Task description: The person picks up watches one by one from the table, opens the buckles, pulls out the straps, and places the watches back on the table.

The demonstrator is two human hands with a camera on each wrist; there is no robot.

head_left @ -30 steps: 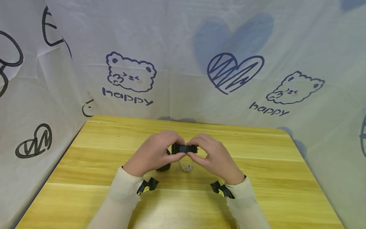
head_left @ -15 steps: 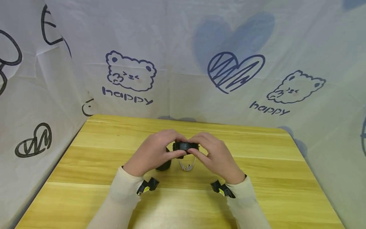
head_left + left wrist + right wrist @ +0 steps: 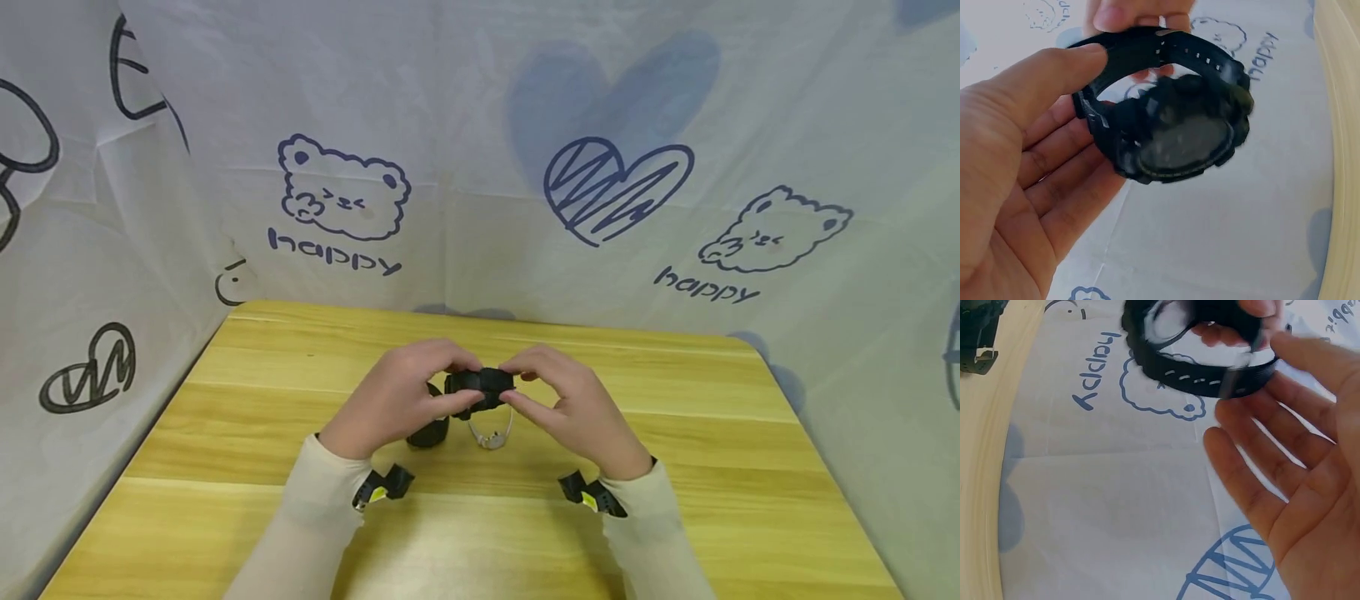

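Note:
A black wristwatch [image 3: 495, 380] with a chunky case is up between both hands above the table, its strap closed into a loop. My left hand [image 3: 401, 392] pinches the strap, thumb inside the loop and fingers behind it in the left wrist view. There the dial [image 3: 1188, 145] faces the camera, slightly blurred. My right hand [image 3: 585, 408] pinches the opposite side of the band between thumb and fingertips; the strap's holes [image 3: 1191, 380] show in the right wrist view. Below the hands lie a pale thin-banded watch [image 3: 491, 439] and a dark rounded object [image 3: 429, 431], partly covered by the left hand.
The wooden table [image 3: 720, 500] has rounded far corners. White cloth [image 3: 480, 233] with blue and black drawings hangs behind it and at the sides. Each wrist wears a small black camera mount, such as the left one [image 3: 384, 486].
The black watch has turned in the fingers, from a flat band to a tilted, thicker outline. My right hand has shifted slightly to the right and its fingertips have moved along the strap.

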